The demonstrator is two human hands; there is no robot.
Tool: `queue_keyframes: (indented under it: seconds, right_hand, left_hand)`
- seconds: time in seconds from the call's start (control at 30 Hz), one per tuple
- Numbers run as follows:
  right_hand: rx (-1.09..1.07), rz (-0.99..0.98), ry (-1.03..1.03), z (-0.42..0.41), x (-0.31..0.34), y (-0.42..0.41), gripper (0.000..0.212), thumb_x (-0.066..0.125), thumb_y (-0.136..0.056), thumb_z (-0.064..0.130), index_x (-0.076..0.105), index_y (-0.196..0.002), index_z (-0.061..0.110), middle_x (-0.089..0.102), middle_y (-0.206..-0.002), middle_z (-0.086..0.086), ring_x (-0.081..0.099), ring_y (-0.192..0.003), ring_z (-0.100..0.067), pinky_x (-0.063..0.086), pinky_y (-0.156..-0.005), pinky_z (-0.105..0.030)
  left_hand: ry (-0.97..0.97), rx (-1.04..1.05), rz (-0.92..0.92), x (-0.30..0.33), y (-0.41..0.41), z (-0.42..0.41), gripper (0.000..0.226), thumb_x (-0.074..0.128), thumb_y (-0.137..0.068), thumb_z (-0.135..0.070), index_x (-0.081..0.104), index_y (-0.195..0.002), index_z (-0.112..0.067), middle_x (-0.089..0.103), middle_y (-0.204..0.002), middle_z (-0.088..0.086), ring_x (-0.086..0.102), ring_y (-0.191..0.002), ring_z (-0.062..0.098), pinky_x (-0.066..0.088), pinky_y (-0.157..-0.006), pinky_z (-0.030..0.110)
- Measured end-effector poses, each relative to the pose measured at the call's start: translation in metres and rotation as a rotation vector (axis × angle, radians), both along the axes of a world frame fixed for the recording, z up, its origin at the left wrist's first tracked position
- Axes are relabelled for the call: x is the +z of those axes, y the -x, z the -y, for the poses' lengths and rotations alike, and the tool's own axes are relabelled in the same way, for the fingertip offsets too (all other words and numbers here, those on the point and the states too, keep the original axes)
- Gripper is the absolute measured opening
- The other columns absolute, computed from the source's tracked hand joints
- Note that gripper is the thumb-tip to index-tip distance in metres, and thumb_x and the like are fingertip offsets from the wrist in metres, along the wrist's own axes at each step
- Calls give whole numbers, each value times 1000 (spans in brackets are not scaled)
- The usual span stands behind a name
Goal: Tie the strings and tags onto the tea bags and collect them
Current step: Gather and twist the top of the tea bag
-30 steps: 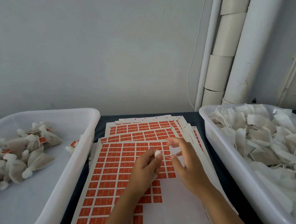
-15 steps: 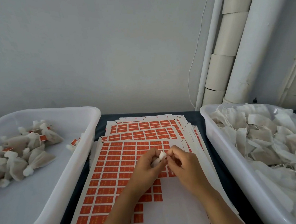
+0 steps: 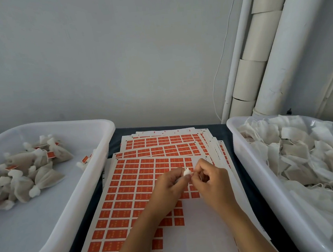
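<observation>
Together, both hands pinch one small white tea bag (image 3: pixel 186 172) above the orange tag sheets (image 3: pixel 139 191) at mid-bench: left hand (image 3: pixel 168 188) grips it, right hand (image 3: pixel 211 180) pinches beside it.

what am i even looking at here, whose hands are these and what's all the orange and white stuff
There is no machine here: a camera worn on a person's head looks forward and down at their two bare hands. The left hand and right hand meet over a small white tea bag, pinching it; whether a string is in the fingers is too small to tell. Under the hands lie sheets of orange tags, some already removed. The left tub holds finished tea bags tied shut, with orange tags. The right tub is piled with untied white bags and loose strings.
</observation>
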State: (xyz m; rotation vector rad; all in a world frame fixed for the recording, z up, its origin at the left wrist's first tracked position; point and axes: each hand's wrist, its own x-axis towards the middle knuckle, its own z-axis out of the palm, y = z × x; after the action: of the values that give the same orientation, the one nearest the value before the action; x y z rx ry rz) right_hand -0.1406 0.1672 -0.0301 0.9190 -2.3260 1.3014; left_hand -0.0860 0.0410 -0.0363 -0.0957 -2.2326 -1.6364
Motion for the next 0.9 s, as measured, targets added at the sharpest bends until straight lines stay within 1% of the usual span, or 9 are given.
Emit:
queue_keyframes:
  seconds: [0.1,0.2,0.27,0.37,0.53,0.67,0.77,0.83,0.9]
  right_hand:
    - [24,40,49,1,0,0,31,65,-85,17,46,-67,32,64,-69,6,61,-67,-8,51,-60,-14]
    - [107,171,92,-2,-2,2,15,62,-87,20,56,-77,29,68,-80,8,65,-75,-5,52,-67,-13]
    - [135,245,124,-5,-3,6,3,61,-87,23,62,-84,21,69,-85,9,66,-77,-4,52,-71,-13]
    - [139,277,137,-4,-4,8,6,62,-87,24,65,-90,20,70,-90,10,67,-82,-4,51,-74,-12]
    - [99,269,127,-6,-5,11,4,63,-87,21,61,-84,22,68,-78,13,66,-71,-3,48,-68,-5]
    - [52,248,57,-7,-8,12,5,64,-86,25,61,-82,24,68,-77,14,66,-68,-1,46,-65,-3]
    - [4,219,-31,-10,-8,13,6,65,-84,30,59,-82,30,64,-82,21,65,-71,1,46,-68,-4]
    - [18,201,-175,-14,-6,14,8,65,-83,34,57,-86,33,59,-87,26,61,-74,5,41,-68,-1]
    - [70,157,-400,-19,-7,12,12,64,-85,36,58,-95,33,58,-97,25,57,-80,5,36,-73,0]
  left_hand:
    - [-123,-30,11,2,-2,-1,32,45,-98,-19,57,-74,-3,45,-54,-2,37,-47,5,33,-46,13]
    - [-249,-37,31,2,-4,-1,30,42,-98,-21,57,-73,-9,47,-53,-9,39,-45,3,34,-46,12]
    - [-246,-7,35,1,-3,-1,30,43,-98,-21,61,-76,-12,54,-56,-11,49,-52,2,40,-53,10]
    - [-209,82,28,1,0,1,28,45,-97,-21,65,-79,-13,64,-66,-12,60,-64,1,45,-63,8]
    - [-185,207,20,-3,3,4,23,51,-95,-21,64,-78,-14,63,-63,-13,56,-59,0,44,-57,7]
    - [-170,221,29,-5,3,3,26,54,-94,-21,64,-78,-3,62,-63,-2,53,-56,5,45,-55,11]
    - [-175,224,47,-6,3,3,26,53,-94,-20,60,-74,-4,56,-59,-3,51,-54,2,44,-53,12]
    - [-222,211,85,-7,5,4,26,52,-95,-16,57,-72,-5,51,-57,-2,48,-52,6,42,-50,17]
    - [-262,207,130,-9,7,6,25,52,-95,-14,57,-73,-4,50,-56,-1,45,-51,9,40,-49,20]
